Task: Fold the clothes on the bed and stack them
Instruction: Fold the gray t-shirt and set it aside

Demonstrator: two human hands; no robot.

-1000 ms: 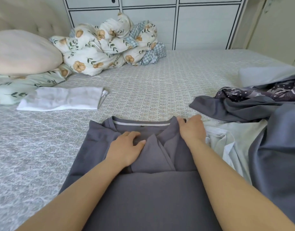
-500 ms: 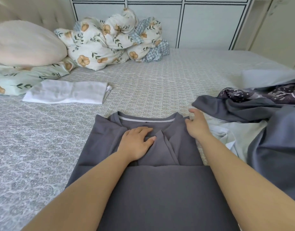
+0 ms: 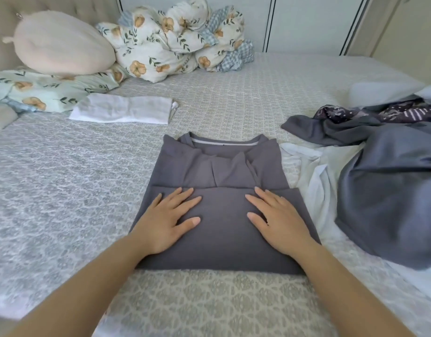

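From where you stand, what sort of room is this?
Most likely a bedroom: a wide bed with a patterned cover, a round pillow against a padded headboard, a bunched floral duvet, and wardrobe doors behind.

Grey shirt (image 3: 224, 215), partly folded, collar toward the far edge of the bed (image 3: 63, 203), lower half doubled upward. Folded white garment (image 3: 122, 112) far left. Unfolded clothes pile (image 3: 379, 171) along the right edge.
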